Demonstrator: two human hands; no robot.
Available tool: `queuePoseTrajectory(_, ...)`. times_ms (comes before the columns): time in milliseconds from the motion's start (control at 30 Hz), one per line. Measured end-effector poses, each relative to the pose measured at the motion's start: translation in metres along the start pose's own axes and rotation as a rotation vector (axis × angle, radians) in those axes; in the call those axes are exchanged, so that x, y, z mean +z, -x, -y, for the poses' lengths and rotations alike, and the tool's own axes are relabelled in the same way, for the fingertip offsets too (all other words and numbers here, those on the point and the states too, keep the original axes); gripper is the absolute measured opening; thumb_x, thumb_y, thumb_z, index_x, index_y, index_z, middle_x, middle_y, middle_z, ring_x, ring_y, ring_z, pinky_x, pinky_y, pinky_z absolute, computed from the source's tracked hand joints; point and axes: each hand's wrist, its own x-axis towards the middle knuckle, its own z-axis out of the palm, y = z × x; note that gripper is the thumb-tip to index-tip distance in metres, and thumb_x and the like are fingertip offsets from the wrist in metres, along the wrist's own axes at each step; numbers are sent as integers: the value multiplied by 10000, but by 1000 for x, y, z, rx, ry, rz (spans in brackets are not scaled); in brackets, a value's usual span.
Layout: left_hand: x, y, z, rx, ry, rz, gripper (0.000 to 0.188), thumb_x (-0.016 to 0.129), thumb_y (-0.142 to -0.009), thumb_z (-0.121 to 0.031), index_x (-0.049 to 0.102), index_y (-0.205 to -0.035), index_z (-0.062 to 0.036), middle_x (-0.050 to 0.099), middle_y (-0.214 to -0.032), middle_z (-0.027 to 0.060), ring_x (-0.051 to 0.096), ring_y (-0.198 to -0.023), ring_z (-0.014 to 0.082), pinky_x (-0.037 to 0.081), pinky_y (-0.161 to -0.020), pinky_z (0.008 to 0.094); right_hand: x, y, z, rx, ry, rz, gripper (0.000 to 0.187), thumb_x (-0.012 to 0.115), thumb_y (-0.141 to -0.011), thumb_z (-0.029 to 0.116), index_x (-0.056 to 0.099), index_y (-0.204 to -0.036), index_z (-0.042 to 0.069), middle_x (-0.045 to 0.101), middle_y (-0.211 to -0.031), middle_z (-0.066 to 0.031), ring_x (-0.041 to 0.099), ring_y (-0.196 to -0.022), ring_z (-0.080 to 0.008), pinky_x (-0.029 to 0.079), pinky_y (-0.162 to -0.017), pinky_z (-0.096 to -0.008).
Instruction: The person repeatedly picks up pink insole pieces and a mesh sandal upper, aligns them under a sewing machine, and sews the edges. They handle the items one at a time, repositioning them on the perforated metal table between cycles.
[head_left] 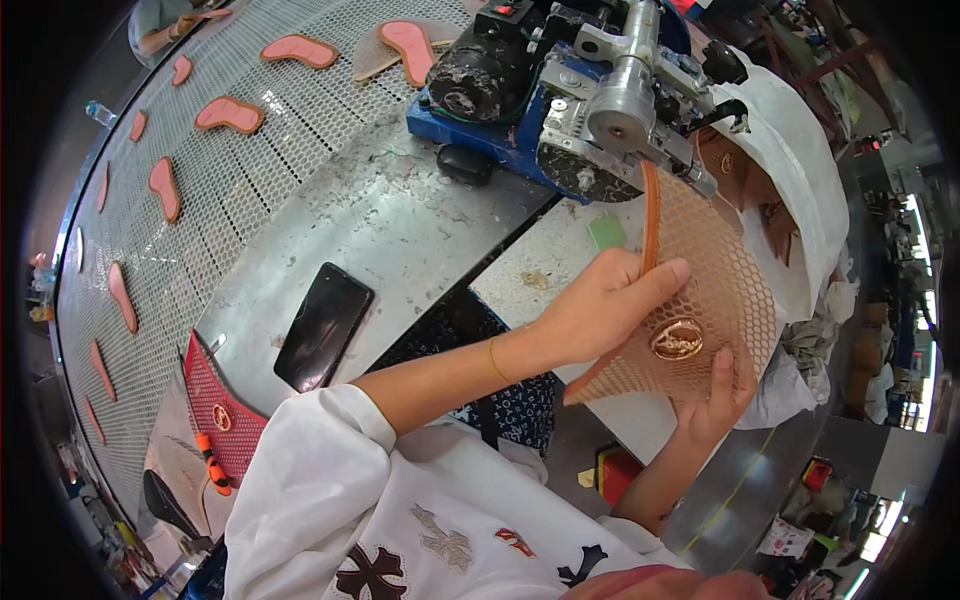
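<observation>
A tan honeycomb-mesh panel [700, 255] with an orange-brown edge strip and a gold oval emblem [677, 340] is stretched between my hands. My left hand [610, 305] pinches it near the edge strip, thumb on top and fingers hidden beneath. Lower right, my right hand [715, 395] grips the panel's lower side, with some fingers behind the mesh. The panel's upper end reaches the metal roller of a blue-based machine [620, 120]. Whether the roller clamps it, I cannot tell.
A black phone [324, 325] and a red mesh panel [225, 420] with orange-handled snips [213, 463] lie left. Pink curved pieces [230, 114] rest on a perforated conveyor [290, 85]. A green block [606, 232] sits by the machine. A white sack [800, 170] holds brown pieces.
</observation>
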Motion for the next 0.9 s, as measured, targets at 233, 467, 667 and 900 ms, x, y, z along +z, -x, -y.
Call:
queuePoseTrajectory(233, -10, -14, 5, 27, 70, -119, 485, 519, -1056, -392, 595, -738, -34, 542, -680, -44, 455, -651, 27, 383, -555, 263, 12, -35, 2, 32, 96, 110, 350, 601, -1002, 106, 609, -1280, -107, 653, -1284, -162, 613, -1173, -221, 430, -1054, -345)
queuePoseTrajectory(467, -42, 12, -13, 52, 136, -260, 438, 518, -1063, -347, 689, -972, 45, 687, -897, 39, 620, -809, 73, 497, -711, 249, 59, -60, 13, 166, 122, 323, 309, 630, -998, 123, 659, -1221, -89, 693, -1198, -107, 629, -1084, -163, 454, -976, -296)
queuePoseTrajectory(667, -55, 48, -16, 152, 80, -458, 445, 505, -1072, -325, 692, -886, 33, 658, -793, -13, 562, -725, 38, 455, -629, 225, 95, -78, 11, 216, 132, 438, 264, 665, -985, 158, 714, -1092, -78, 729, -1011, -71, 647, -901, -108, 481, -835, -241)
queuePoseTrajectory(900, -29, 91, 0, 105, 160, -259, 321, 470, -1078, -226, 659, -1039, 31, 702, -871, 81, 645, -734, 127, 544, -696, 275, 84, -98, 21, 307, 227, 511, 227, 689, -965, 160, 715, -1033, -55, 722, -920, -37, 640, -803, -77, 491, -747, -222)
